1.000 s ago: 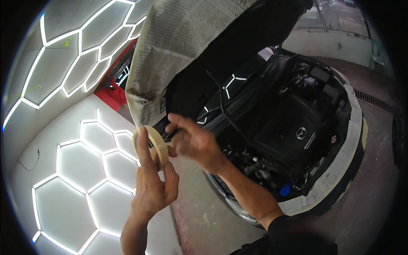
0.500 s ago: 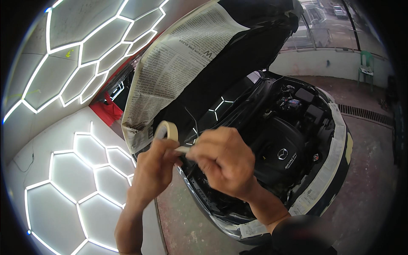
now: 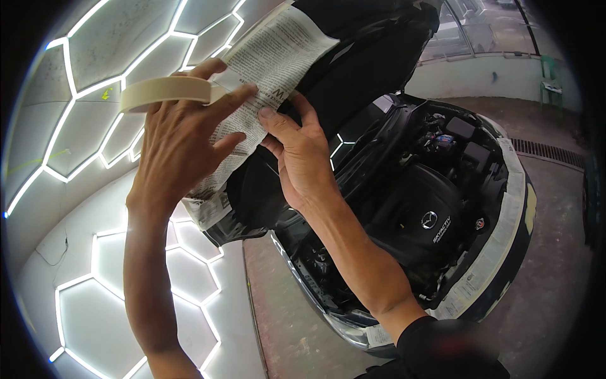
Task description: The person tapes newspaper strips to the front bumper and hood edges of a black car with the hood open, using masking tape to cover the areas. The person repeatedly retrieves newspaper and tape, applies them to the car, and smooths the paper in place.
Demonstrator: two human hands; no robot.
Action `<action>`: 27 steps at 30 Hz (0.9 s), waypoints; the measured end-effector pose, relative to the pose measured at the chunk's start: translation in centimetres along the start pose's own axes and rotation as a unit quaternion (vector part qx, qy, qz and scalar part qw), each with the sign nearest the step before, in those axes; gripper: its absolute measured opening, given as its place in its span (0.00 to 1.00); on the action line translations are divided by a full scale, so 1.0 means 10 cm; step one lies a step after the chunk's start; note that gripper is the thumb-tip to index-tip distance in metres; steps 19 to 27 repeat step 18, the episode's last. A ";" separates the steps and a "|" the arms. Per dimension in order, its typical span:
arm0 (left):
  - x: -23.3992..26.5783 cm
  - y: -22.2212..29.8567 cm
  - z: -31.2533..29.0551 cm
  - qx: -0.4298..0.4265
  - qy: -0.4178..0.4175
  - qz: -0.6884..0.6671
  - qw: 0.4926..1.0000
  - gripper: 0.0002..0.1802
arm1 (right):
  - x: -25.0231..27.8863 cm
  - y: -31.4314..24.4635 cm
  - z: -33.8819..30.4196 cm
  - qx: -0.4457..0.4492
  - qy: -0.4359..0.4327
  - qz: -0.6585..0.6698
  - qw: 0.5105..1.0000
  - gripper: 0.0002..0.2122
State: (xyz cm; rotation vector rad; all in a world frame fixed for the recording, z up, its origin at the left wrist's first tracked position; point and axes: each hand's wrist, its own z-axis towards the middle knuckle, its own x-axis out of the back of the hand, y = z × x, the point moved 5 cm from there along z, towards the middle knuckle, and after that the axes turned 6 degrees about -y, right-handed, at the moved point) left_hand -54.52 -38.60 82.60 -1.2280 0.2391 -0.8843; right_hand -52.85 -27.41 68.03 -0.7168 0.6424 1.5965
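Note:
My left hand [image 3: 180, 142] is raised to the newspaper sheet [image 3: 284, 47] along the edge of the lifted car hood [image 3: 379, 54]. A roll of cream masking tape [image 3: 165, 95] hangs at its fingers, some of which are hidden behind the roll. The left index finger stretches onto the paper and the thumb stands apart. Close by, my right hand [image 3: 303, 158] pinches the sheet's inner edge between thumb and fingers, part of the fingers lying behind the paper. Whether a tape strip lies under my fingertips, I cannot tell.
Below the hood is the exposed engine bay [image 3: 410, 202]. Taped paper strips [image 3: 486, 265] cover the car's front edge. Hexagonal light tubes [image 3: 117, 297] line the left wall. A green chair [image 3: 550, 85] and a floor drain grate [image 3: 546, 153] are at the far right.
Both hands have risen from in front of the engine bay to the newspaper on the hood. The tape roll came up with my left hand. My right hand, formerly on a tape strip, now grips the paper's edge.

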 end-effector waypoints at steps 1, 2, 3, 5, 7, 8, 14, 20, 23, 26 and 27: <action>-0.04 0.00 0.07 -0.020 -0.024 -0.009 0.999 0.33 | 0.02 0.02 0.01 0.000 0.002 0.002 1.000 0.42; -0.07 -0.03 0.12 -0.027 -0.017 -0.002 0.999 0.30 | 0.04 0.03 0.02 0.001 0.004 0.004 1.000 0.42; -0.10 -0.07 0.13 -0.033 -0.016 0.005 0.999 0.27 | 0.07 0.05 0.02 -0.005 0.011 0.007 1.000 0.42; -0.14 -0.08 0.19 -0.048 -0.016 0.018 0.999 0.20 | 0.11 0.10 0.04 -0.015 0.026 0.014 0.999 0.41; -0.16 -0.06 0.25 -0.061 -0.009 0.030 0.998 0.13 | 0.17 0.16 0.12 -0.007 0.045 0.017 0.999 0.38; -0.18 -0.05 0.28 -0.067 -0.003 0.040 0.997 0.12 | 0.20 0.19 0.14 -0.003 0.055 0.018 0.998 0.36; -0.32 0.05 0.37 -0.094 0.068 0.101 0.988 0.06 | 0.44 0.31 0.02 0.029 0.143 0.006 0.989 0.19; -0.43 0.11 0.39 -0.059 0.091 0.147 0.983 0.04 | 0.58 0.47 0.06 0.039 0.122 -0.049 0.991 0.18; -0.43 0.11 0.39 -0.059 0.091 0.147 0.983 0.04 | 0.58 0.47 0.06 0.039 0.122 -0.049 0.991 0.18; -0.43 0.11 0.39 -0.059 0.091 0.147 0.983 0.04 | 0.58 0.47 0.06 0.039 0.122 -0.049 0.991 0.18; -0.43 0.11 0.39 -0.059 0.091 0.147 0.983 0.04 | 0.58 0.47 0.06 0.039 0.122 -0.049 0.991 0.18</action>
